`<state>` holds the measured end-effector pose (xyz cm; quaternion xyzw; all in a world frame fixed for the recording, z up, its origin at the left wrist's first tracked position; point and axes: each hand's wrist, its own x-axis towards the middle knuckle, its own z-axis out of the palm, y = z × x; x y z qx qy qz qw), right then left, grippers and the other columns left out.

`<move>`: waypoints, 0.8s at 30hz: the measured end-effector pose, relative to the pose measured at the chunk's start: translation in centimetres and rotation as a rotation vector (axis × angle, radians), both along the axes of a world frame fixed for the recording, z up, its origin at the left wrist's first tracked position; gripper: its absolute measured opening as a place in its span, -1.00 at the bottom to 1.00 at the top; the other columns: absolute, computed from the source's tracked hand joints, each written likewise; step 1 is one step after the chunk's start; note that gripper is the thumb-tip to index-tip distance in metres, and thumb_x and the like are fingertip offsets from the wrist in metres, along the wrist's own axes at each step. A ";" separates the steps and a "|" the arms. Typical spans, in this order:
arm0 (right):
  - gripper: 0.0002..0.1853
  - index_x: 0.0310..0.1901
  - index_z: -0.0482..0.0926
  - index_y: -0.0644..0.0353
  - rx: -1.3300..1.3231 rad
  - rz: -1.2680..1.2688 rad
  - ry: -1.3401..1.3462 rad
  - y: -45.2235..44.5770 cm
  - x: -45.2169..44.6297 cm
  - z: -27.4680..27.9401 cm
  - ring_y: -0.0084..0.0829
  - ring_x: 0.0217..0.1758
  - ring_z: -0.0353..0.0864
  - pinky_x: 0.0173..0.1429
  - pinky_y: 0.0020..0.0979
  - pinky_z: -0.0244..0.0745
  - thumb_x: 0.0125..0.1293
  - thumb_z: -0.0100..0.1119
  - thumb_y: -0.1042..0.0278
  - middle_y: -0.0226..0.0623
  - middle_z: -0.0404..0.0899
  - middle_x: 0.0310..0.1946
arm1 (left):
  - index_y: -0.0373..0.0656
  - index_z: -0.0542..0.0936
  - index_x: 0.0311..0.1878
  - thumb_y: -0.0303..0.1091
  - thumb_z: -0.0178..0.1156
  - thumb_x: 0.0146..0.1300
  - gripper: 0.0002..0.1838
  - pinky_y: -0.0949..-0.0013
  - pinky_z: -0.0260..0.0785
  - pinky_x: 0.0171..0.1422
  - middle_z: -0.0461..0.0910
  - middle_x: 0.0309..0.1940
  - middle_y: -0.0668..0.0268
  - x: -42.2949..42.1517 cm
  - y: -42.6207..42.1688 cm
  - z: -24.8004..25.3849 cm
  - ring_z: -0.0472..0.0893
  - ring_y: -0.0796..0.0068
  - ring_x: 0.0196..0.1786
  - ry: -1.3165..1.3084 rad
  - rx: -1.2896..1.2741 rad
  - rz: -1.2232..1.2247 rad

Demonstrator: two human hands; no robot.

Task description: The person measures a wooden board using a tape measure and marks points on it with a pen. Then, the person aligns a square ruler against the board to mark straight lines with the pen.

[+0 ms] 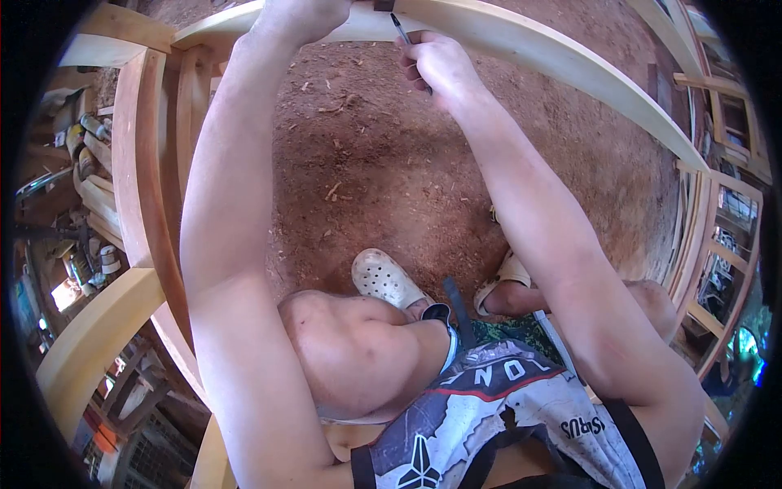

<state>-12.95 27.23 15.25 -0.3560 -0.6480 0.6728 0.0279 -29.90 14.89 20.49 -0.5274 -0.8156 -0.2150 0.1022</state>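
Note:
At the top edge, my left hand (305, 18) rests over the pale wooden rail (513, 41). Its fingers are mostly cut off by the frame, so whether they grip anything cannot be made out. A small dark brown piece (384, 5) sits on the rail just right of that hand, only partly in view. My right hand (440, 67) is closed around a dark pen (400, 29), its tip pointing up at the rail near the brown piece. The curved rail runs across the top and down to the right.
Wooden frame posts (138, 155) stand on the left, with a curved wooden piece (98, 342) below them. Bottles and scrap wood clutter the far left. A ladder-like wooden frame (725, 253) is at right. My feet in white clogs (383, 275) are on the dirt floor (366, 163).

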 end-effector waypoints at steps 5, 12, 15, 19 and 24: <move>-0.83 -0.08 0.61 0.24 0.017 -0.008 0.015 0.1 0.1 -0.5 -0.59 -0.48 0.41 -0.38 -0.45 0.30 0.49 0.15 0.32 -0.44 0.50 -0.47 | -0.25 0.68 -0.46 -0.40 0.19 0.13 -0.84 0.02 0.57 -0.09 0.68 -0.42 -0.09 0.0 0.1 0.2 0.70 -0.11 -0.28 0.010 -0.058 0.028; -0.84 -0.06 0.61 0.23 0.115 0.040 0.005 0.2 -0.8 -1.1 -0.59 -0.47 0.41 -0.38 -0.44 0.30 0.47 0.11 0.38 -0.43 0.50 -0.47 | -0.25 0.69 -0.44 -0.37 0.20 0.16 -0.82 0.03 0.57 -0.08 0.68 -0.41 -0.09 0.3 0.1 0.5 0.71 -0.10 -0.27 -0.003 -0.070 0.052; -0.82 -0.04 0.60 0.23 0.117 0.038 0.012 -0.1 -1.4 -1.4 -0.59 -0.48 0.43 -0.41 -0.45 0.29 0.43 0.06 0.44 -0.42 0.51 -0.46 | -0.25 0.70 -0.43 -0.36 0.21 0.17 -0.82 0.03 0.57 -0.08 0.69 -0.40 -0.09 0.4 0.1 0.5 0.71 -0.10 -0.26 0.001 -0.049 0.034; -0.77 0.00 0.59 0.24 0.177 0.088 0.012 0.1 -1.6 -1.8 -0.58 -0.49 0.45 -0.46 -0.46 0.29 0.38 0.02 0.48 -0.40 0.54 -0.44 | -0.25 0.70 -0.41 -0.35 0.21 0.17 -0.82 0.05 0.58 -0.07 0.69 -0.39 -0.08 0.3 0.1 0.5 0.71 -0.10 -0.25 0.000 -0.045 0.030; -0.77 -0.01 0.60 0.23 0.160 0.101 0.000 0.1 -1.7 -1.6 -0.58 -0.49 0.46 -0.46 -0.47 0.29 0.36 0.04 0.49 -0.40 0.55 -0.43 | -0.25 0.69 -0.43 -0.36 0.22 0.15 -0.83 0.04 0.57 -0.10 0.69 -0.41 -0.07 0.2 0.0 0.1 0.71 -0.09 -0.27 -0.006 0.013 0.028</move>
